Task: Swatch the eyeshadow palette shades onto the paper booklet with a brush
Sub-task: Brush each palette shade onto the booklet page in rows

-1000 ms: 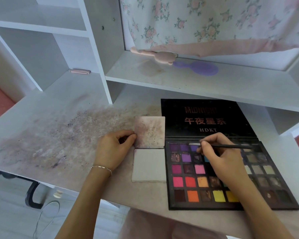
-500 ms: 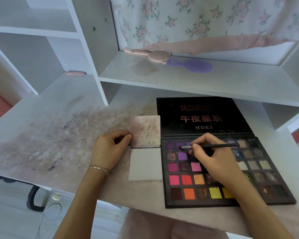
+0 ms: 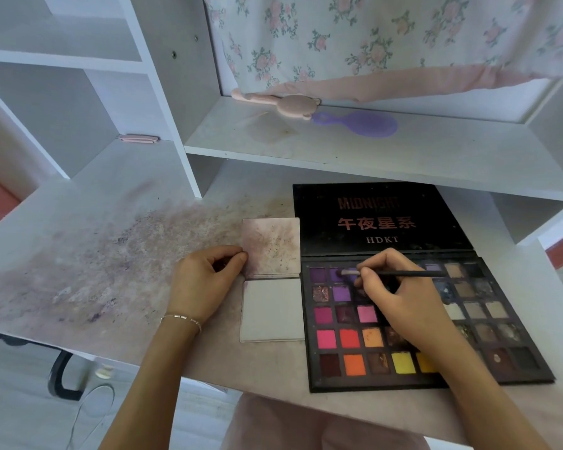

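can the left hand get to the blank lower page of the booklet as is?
Probably yes. The left hand pinches the left edge of the stained upper page, and the blank lower page lies right beside it with nothing on it. The right hand is over the palette.

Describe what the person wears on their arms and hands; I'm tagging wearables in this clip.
Both forearms are bare, with no sleeves or gloves in view. The left hand has a thin silver-coloured bracelet with small bar links at its wrist. The right hand shows no jewellery or watch; no rings are visible on either.
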`<state>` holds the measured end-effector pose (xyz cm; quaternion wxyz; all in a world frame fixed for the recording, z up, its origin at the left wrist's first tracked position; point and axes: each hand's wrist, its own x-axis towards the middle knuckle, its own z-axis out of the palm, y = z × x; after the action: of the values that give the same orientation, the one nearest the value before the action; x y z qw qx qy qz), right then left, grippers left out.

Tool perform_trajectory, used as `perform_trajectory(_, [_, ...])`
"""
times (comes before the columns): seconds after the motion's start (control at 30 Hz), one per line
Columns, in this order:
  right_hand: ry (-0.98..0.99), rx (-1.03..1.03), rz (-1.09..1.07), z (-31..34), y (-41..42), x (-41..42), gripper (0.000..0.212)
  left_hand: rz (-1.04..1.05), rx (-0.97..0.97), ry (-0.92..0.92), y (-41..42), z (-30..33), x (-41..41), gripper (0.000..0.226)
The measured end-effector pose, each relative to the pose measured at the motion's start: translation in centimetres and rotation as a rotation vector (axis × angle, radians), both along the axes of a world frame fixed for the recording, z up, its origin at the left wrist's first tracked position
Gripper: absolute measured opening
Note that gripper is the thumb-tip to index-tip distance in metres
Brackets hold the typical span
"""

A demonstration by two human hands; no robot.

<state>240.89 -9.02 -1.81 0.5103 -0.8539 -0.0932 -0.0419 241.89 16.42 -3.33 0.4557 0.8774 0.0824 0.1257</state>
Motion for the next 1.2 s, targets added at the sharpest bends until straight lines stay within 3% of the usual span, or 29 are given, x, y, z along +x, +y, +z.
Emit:
perform_trajectory(0.37, [-0.031,0.038,-0.026,0.4,0.1,0.0,0.017,0.0,0.005,0.007,0.0,0.1,0.0,0.01])
perform_trajectory(0.73, [0.076,0.224,0.194,1.9,5.0,0.3,0.021,-0.019,-0.004,-0.021,0.0,0.1,0.0,0.01])
perform_trajectory(1.2, [0.073,0.105,0.263,0.2,8.2,0.7,0.01,-0.014,0.017,-0.051,0.0,0.1,0.1,0.008])
